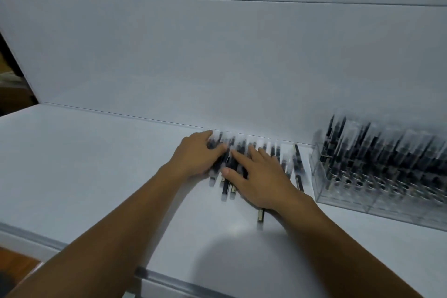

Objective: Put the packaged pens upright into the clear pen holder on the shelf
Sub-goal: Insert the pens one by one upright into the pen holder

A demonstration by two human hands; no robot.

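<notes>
Mid-shelf, against the back wall: packaged pens (275, 152) lie in a flat row, print too blurred to read. Left grip (198, 157) curls round the row's 9 o'clock end. Right grip (261, 179) lies flat, fingers spread on the pens. Clear pen holder (338, 198) sits at 3 o'clock, with pens upright inside. White shelf (96, 164), white wall (217, 55).

Head view — forward and down, close over the shelf (72, 164).

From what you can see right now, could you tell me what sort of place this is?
Probably a stationery display or stockroom shelf: a white shelf with a plain back panel, loose packaged pens lying flat on it, and a clear pen holder stocked with many upright pens.
</notes>
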